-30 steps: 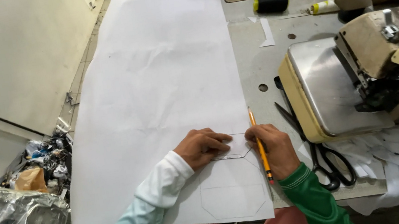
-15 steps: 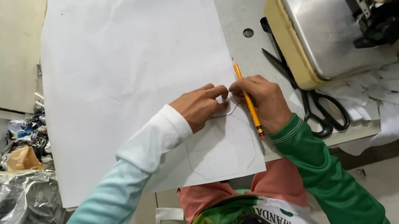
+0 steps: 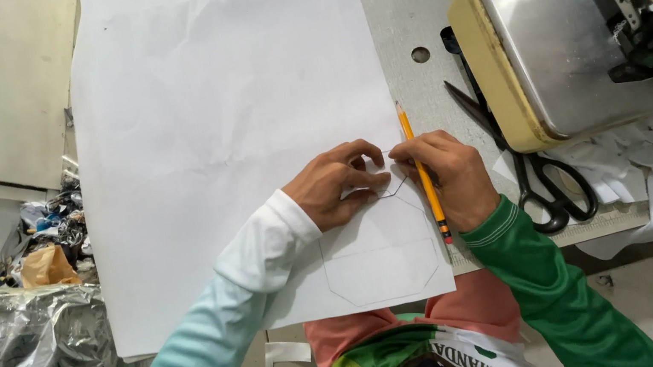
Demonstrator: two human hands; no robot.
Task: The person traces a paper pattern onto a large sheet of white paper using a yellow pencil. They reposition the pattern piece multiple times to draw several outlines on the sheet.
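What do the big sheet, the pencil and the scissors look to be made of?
Sheet: thin matte white paper, judging by faint creases and drawn outlines. Pencil in the right hand: probably wood, glossy yellow paint, dark band near its end. Scissors: dark metal blades, black handles, likely plastic.

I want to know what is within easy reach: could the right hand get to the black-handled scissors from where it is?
Probably yes. The scissors lie flat on the table just right of the right hand, with nothing between them. The hand holds a yellow pencil, though, so it would likely have to set that down first.
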